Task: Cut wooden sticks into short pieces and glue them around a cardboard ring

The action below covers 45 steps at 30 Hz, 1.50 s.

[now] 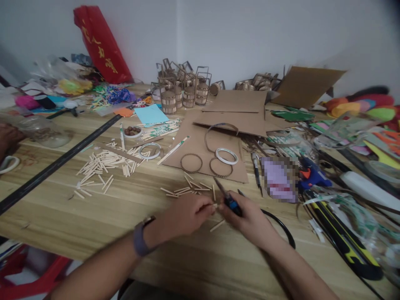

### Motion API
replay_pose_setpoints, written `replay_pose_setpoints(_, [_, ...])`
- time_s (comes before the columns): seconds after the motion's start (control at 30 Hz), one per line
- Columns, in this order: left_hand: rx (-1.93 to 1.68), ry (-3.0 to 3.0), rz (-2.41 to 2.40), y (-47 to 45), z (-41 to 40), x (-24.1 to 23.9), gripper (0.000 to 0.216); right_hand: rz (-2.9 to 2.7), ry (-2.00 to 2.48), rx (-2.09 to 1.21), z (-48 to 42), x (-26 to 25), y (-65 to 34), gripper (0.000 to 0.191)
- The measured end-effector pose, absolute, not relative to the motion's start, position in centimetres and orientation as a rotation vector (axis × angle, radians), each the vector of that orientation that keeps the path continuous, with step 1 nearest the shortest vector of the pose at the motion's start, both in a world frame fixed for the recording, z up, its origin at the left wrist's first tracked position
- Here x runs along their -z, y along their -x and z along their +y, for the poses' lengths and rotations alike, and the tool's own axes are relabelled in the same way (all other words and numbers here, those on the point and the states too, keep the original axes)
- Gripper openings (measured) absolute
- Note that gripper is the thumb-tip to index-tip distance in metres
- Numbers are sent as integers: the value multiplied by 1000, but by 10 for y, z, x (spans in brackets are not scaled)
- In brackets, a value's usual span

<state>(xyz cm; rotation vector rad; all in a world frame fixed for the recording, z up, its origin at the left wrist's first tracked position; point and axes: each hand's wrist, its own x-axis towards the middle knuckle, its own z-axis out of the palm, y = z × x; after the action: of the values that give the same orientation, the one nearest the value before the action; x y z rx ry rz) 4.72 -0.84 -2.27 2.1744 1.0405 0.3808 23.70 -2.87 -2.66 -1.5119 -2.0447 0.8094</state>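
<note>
My left hand (pixel 184 216) rests low on the wooden table (pixel 93 216) and pinches a thin wooden stick (pixel 211 205) by its end. My right hand (pixel 246 216) is closed around a small blue-and-black tool (pixel 230 203) whose dark tip points up and left, right beside the stick. One loose stick (pixel 217 225) lies under my hands. Several cut sticks (pixel 190 188) lie just beyond my fingers. A black cord (pixel 283 225) curves away from my right wrist.
A larger heap of sticks (pixel 103 164) lies to the left. Cardboard sheets (pixel 206 154) carry rings and a tape roll (pixel 226 156). Small stick lanterns (pixel 183 93) stand at the back. A blue glue gun (pixel 311 177) and clutter fill the right. Another person's hand (pixel 8 137) shows at far left.
</note>
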Motion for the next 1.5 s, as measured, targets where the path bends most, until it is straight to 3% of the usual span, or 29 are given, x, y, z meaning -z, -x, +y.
replay_pose_setpoints(0.13, [-490, -1878, 986, -37, 4, 24, 34, -1902, 1342, -1042, -27, 18, -252, 23])
replay_pose_setpoints(0.37, [-779, -2147, 1278, -41, 6, 29, 22, -1953, 1439, -771, -30, 23, -244, 16])
replay_pose_setpoints(0.57, [-934, -2192, 1163, -42, 5, 30, 19, -2030, 1350, -634, -35, 30, -237, 9])
replay_pose_setpoints(0.87, [-590, -1895, 1011, -49, -5, 29, 23, -2290, 1135, -285, -44, 46, -241, 45])
replay_pose_setpoints(1.1, [-459, -1596, 701, -44, -2, 26, 29, -2334, 1046, -298, -43, 43, -242, 46])
replay_pose_setpoints(1.23, [-417, -1551, 611, -43, -5, 24, 23, -2336, 1041, -372, -42, 40, -242, 48])
replay_pose_setpoints(1.37, [-596, -1460, 774, -48, -4, 28, 17, -2204, 1138, -225, -42, 42, -241, 44])
replay_pose_setpoints(1.5, [-713, -1164, 805, -56, -4, 35, 29, -2186, 1154, -106, -45, 46, -237, 42])
